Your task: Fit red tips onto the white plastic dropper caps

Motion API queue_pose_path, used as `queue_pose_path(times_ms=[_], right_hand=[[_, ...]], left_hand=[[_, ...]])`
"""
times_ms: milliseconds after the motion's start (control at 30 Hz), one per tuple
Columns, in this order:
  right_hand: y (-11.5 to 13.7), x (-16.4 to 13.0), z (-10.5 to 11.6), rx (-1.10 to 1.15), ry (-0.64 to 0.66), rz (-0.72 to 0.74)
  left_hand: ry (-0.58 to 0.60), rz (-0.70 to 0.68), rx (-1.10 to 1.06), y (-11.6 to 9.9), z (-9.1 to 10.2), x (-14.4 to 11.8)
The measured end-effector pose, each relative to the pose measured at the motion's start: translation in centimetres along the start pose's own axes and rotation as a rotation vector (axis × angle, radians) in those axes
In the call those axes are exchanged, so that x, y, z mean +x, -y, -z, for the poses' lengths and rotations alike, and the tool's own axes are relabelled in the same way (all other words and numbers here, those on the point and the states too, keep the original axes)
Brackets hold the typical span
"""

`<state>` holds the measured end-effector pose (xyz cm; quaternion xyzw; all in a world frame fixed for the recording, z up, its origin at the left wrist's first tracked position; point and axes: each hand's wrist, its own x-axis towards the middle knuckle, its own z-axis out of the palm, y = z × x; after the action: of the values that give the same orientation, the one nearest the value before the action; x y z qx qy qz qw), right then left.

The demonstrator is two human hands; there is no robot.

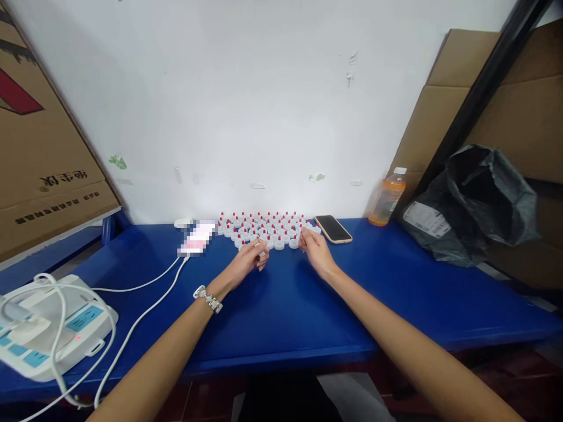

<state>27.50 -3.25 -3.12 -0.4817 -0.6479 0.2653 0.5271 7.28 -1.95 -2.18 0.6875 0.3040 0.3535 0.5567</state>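
On the blue table (281, 305) against the white wall, I see my left hand (248, 261) pinching one white cap (263, 252), my right hand (314, 246) loosely curled and empty at the cap cluster (264, 228), where a careless sweep could scatter them.

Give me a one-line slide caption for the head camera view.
Both hands, left hand and right hand, reach rows of small white red-tipped caps on a blue table.

Silver bracelet (209, 299), bare forearms
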Motion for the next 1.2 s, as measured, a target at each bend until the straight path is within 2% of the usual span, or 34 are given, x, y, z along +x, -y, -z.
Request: queue_pose_path(times_ms=[67,200,333,467,600,767,1000,1200], right_hand=[[0.1,-0.4,0.3,-0.071,0.051,0.009],[0.8,-1.5,-0.3,-0.291,0.245,0.079],[1.1,-1.8,-0.3,-0.48,0.278,0.136],[1.2,-1.6,0.0,-0.573,0.267,0.132],[1.1,-1.6,0.0,-0.554,0.268,0.129],[0.8,-1.5,-0.5,-0.489,0.252,0.143],[0.7,-1.2,-1.1,-0.493,0.26,0.167],[0.4,-1.4,-0.8,-0.418,0.24,0.139]], left_hand=[[-0.021,-0.029,0.09,0.3,0.5,0.0],[-0.038,-0.089,0.285,0.8,1.1,0.1],[-0.074,-0.097,0.339,1.4,1.4,0.2],[-0.071,-0.136,0.344,1.7,1.2,0.3],[0.007,-0.111,0.358,1.5,1.1,0.3],[-0.034,-0.111,0.488,1.2,1.4,0.1],[-0.018,-0.125,0.563,1.0,1.7,-0.1],[-0.008,-0.117,0.695,0.7,1.9,-0.3]])
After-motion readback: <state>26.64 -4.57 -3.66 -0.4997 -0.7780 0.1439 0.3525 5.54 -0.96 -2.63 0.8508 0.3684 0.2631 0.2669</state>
